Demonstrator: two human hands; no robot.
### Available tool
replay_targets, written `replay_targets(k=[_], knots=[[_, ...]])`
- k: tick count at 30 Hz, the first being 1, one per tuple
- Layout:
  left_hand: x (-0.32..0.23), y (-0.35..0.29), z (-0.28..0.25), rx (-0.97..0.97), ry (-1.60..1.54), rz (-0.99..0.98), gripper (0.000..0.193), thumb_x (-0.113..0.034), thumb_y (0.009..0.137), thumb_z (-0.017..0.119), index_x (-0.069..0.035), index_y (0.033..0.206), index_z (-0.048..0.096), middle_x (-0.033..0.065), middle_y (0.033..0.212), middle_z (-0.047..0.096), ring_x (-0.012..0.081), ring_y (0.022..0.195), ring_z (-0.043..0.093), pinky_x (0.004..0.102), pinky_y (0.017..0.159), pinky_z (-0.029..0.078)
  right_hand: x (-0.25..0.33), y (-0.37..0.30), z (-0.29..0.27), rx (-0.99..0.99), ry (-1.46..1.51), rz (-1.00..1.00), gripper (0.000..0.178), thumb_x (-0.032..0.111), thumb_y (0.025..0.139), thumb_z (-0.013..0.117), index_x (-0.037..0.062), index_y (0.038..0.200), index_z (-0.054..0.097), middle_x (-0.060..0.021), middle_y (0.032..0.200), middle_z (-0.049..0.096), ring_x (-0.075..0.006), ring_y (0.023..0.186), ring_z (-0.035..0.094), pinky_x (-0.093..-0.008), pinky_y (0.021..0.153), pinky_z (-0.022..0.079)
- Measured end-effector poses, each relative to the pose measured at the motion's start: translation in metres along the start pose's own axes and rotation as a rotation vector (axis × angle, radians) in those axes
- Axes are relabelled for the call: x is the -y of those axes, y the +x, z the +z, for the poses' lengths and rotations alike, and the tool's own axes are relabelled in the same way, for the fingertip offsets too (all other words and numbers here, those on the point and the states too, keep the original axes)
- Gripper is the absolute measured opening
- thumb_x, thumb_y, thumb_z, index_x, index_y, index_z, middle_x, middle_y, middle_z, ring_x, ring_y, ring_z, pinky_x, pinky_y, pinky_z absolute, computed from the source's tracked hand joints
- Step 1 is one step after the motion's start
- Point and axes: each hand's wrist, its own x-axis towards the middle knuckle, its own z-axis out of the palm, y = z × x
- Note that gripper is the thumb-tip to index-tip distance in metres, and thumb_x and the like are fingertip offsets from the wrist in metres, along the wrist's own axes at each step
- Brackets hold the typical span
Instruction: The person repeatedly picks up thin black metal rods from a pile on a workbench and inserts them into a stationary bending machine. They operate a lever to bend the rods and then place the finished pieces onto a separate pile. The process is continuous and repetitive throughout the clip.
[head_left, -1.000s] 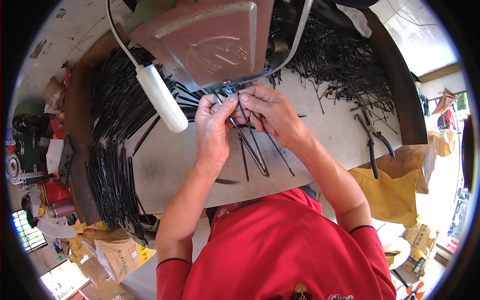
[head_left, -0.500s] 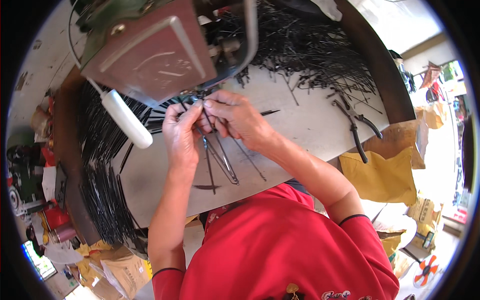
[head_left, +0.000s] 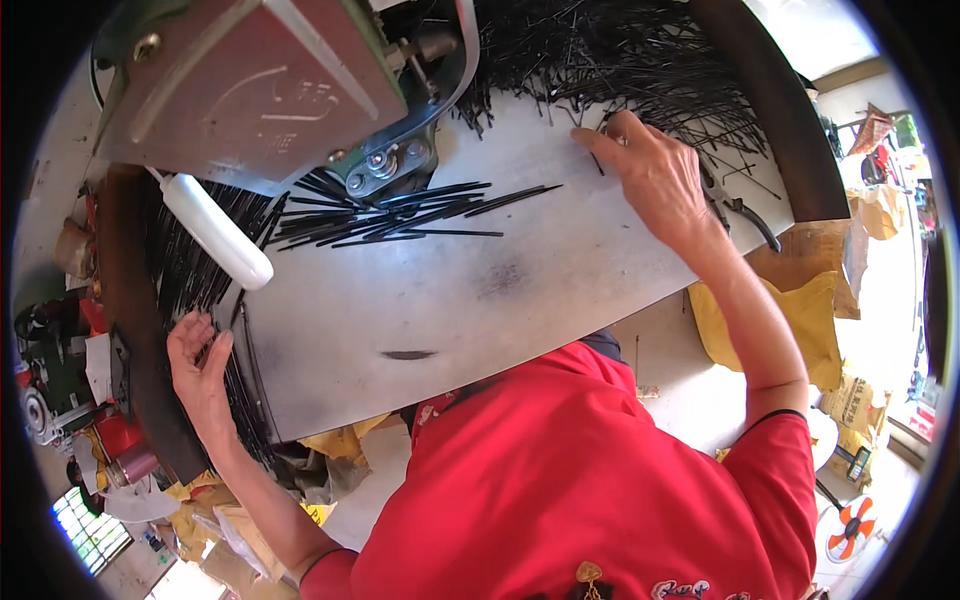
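My left hand (head_left: 202, 375) is at the left side of the metal worktop (head_left: 430, 300), fingers apart and slightly bent. It hovers beside a stack of thin black rods (head_left: 190, 250), and no object shows in it. A long thin dark piece (head_left: 256, 370) lies just right of that hand. My right hand (head_left: 655, 170) reaches to the near edge of the tangled black rods (head_left: 620, 60) at the far right. Its thumb stands away from the curled fingers, over a single rod (head_left: 600, 162). The fingertips are partly hidden.
A machine with a reddish cover (head_left: 260, 90) and white handle (head_left: 215, 232) overhangs the worktop. Loose black rods (head_left: 400, 215) lie beneath its head. Pliers (head_left: 750, 220) rest by my right wrist. Dark raised walls (head_left: 770, 110) bound the top; a yellow sack (head_left: 790, 325) is beyond its right edge.
Both hands have left the machine head, where they held thin dark pieces together. The left moved left to the stack, the right to the far-right tangle. The view has shifted slightly.
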Motion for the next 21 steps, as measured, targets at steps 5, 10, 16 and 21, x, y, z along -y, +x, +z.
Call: replay_targets(k=[5, 10, 16, 21], knots=[[-0.050, -0.025, 0.079, 0.111, 0.008, 0.110, 0.016, -0.001, 0.084, 0.063, -0.004, 0.099, 0.067, 0.0033, 0.093, 0.065, 0.0105, 0.085, 0.060, 0.0257, 0.081, 0.048, 0.010, 0.014, 0.013, -0.034, 0.116, -0.224, 0.016, -0.001, 0.071, 0.058, 0.0047, 0.085, 0.052, -0.0080, 0.086, 0.050, -0.0253, 0.076, 0.060, -0.0369, 0.061, 0.050], [-0.069, -0.033, 0.177, 0.187, 0.194, 0.770, 0.014, -0.003, 0.076, 0.068, -0.006, 0.090, 0.068, 0.0059, 0.076, 0.057, 0.0227, 0.069, 0.058, 0.0317, 0.063, 0.048, 0.024, 0.007, 0.015, 0.015, 0.164, -0.057, 0.010, 0.001, 0.077, 0.057, 0.0009, 0.085, 0.051, -0.0116, 0.087, 0.050, -0.0287, 0.078, 0.060, -0.0399, 0.065, 0.050], [-0.075, -0.024, 0.201, 0.115, 0.398, 0.912, 0.010, -0.005, 0.078, 0.068, -0.005, 0.087, 0.065, 0.0063, 0.075, 0.059, 0.0210, 0.068, 0.060, 0.0312, 0.059, 0.047, 0.011, 0.000, 0.001, 0.127, 0.218, 0.021, 0.009, 0.005, 0.081, 0.057, -0.0031, 0.080, 0.056, -0.0161, 0.085, 0.059, -0.0341, 0.074, 0.062, -0.0419, 0.063, 0.049], [-0.089, -0.050, 0.181, 0.487, -0.224, 0.236, 0.011, -0.011, 0.087, 0.064, -0.001, 0.090, 0.063, 0.0104, 0.077, 0.066, 0.0156, 0.066, 0.063, 0.0264, 0.061, 0.050, 0.004, 0.012, 0.001, 0.313, 0.137, 0.049, 0.010, 0.010, 0.079, 0.057, 0.0002, 0.077, 0.058, -0.0155, 0.079, 0.062, -0.0337, 0.072, 0.061, -0.0421, 0.066, 0.049]])
